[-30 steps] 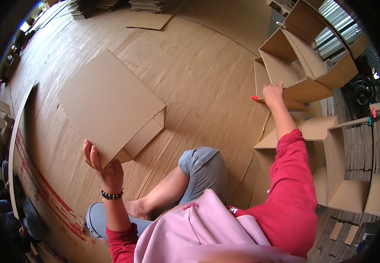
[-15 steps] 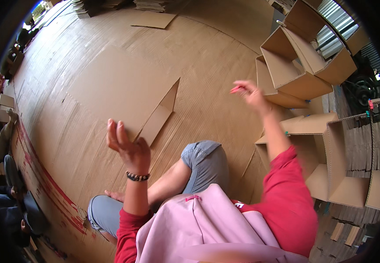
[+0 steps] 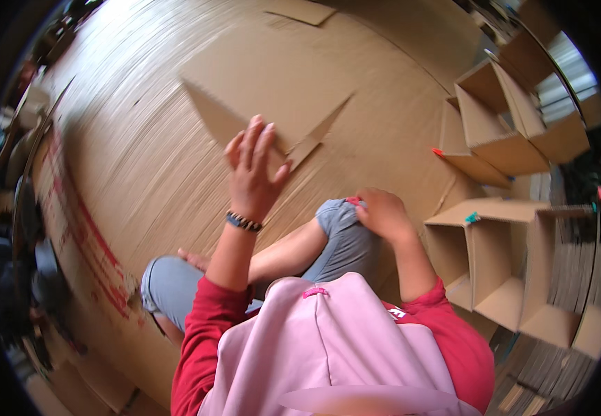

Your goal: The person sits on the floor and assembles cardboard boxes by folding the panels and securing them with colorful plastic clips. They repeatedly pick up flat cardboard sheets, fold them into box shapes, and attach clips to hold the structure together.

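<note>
A cardboard sheet lies on the floor before me with two creased flaps tilted up along its near edges. Over the near corner, between the left flap and the narrow right flap, is my left hand, its fingers stretched out; whether they press on the board I cannot tell. My right hand is closed at my bent knee, with a small pinkish-red piece showing at its fingertips. Its exact kind is too small and blurred to make out.
Open cardboard boxes with dividers stand at my right, a teal clip on one. More boxes stand behind, with a red clip. A flat cardboard piece lies far ahead. People sit along the left edge.
My right hand has come back from the boxes to my knee. My left hand has moved forward over the sheet's corner. A left flap now stands raised. The view has shifted.
</note>
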The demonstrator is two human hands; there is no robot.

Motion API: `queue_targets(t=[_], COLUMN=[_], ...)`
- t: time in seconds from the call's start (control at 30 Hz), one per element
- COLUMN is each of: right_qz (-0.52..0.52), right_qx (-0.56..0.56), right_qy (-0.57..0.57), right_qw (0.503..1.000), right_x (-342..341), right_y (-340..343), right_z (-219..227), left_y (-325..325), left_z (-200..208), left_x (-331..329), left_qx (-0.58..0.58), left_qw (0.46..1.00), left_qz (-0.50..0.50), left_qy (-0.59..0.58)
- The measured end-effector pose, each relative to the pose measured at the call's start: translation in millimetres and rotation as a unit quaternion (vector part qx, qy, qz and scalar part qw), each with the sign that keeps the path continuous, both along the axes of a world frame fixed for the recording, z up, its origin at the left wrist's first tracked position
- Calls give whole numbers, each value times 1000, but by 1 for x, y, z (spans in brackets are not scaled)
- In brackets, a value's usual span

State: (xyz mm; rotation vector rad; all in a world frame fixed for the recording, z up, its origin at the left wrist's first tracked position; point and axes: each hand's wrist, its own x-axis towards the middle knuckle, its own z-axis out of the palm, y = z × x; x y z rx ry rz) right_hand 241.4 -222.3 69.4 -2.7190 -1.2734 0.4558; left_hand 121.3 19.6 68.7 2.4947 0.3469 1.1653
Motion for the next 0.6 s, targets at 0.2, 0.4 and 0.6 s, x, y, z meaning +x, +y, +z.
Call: queue_targets(t=[0.2,0.4,0.6], right_qz=[-45,-10,-44], right_qx=[451,484,542], right_qy=[243,305,318], right_qw=[858,820,777], right_x=[-27,-40,-48], right_y=[34,79,99], right_z=[33,35,20], left_y=[6,4,5], left_z=[0,1,1], left_x=[-2,-2,-4], left_qx=[8,-8,-11], left_qw=[1000,1000,999], left_qz=[-13,-12,-19], left_qy=[-2,-8,-25])
